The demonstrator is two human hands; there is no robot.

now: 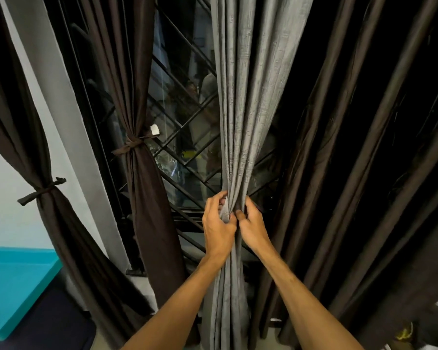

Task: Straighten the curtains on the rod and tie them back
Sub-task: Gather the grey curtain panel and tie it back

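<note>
The left hand (pixel 218 224) and the right hand (pixel 254 223) both hold the grey curtain (pixel 240 97) at the same height, where its folds are gathered into one narrow bundle. The left hand's fingers curl round the left side of the bundle and the right hand's fingers curl round the right side. The two thumbs lie on the front of the cloth, very near each other. Above the grip the grey curtain spreads wider toward the top. Below the grip it hangs straight down between the two forearms.

Behind the grey curtain is the window grille (pixel 182 117), made of dark crossing bars with glass behind them. Just to the right hangs the loose brown curtain (pixel 364 147) in long free folds. Its left edge is partly hidden by the grey cloth and the right forearm.

On the left side of the window hangs the tied brown curtain (pixel 147 198), bound at its middle by a brown tie (pixel 130 146). A small white piece (pixel 154 130) sits just beside the knot. Further left comes a pale wall strip (pixel 56 97). Beyond it is the far-left brown curtain (pixel 13 109), held by a second tie (pixel 42 192).

In the lower left corner are a teal surface (pixel 15 286) and a dark blue thing (pixel 48 324) touching it. At the bottom right lies a small yellow object (pixel 405 333), too blurred to name.
</note>
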